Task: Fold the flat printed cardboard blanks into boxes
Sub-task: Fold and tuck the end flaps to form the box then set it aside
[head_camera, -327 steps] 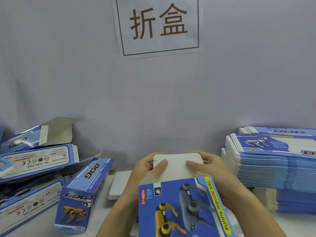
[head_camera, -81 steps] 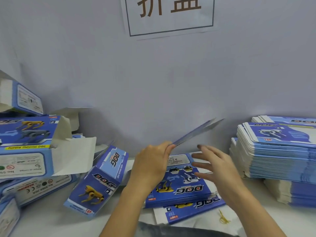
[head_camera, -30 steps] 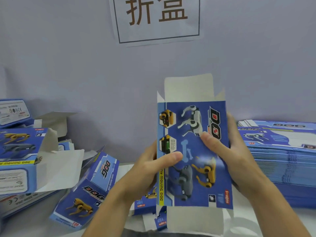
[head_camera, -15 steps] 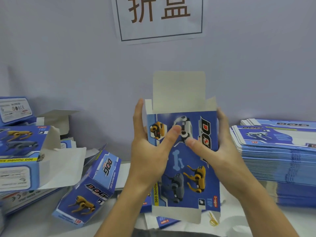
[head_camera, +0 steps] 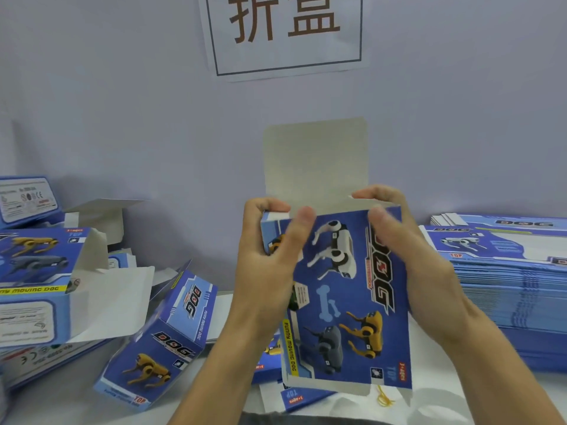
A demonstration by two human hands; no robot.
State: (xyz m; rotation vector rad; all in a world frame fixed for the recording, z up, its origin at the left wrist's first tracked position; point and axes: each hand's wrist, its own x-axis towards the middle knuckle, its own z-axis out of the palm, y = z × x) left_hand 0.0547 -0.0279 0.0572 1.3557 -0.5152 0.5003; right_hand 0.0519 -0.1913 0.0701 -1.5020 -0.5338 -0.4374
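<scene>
You hold the printed box blank (head_camera: pixel 346 296) upright in mid-air over the table (head_camera: pixel 61 403), opened into a sleeve; left hand (head_camera: pixel 270 271) grips its left edge, right hand (head_camera: pixel 405 262) its right, fingertips curling over the top corners. Looks like the side flaps are going in; next, likely fold the tall top flap (head_camera: pixel 316 161) down and tuck. Finished boxes (head_camera: pixel 159 338) lie left, blank stack (head_camera: pixel 506 286) right, neither in the way.
</scene>
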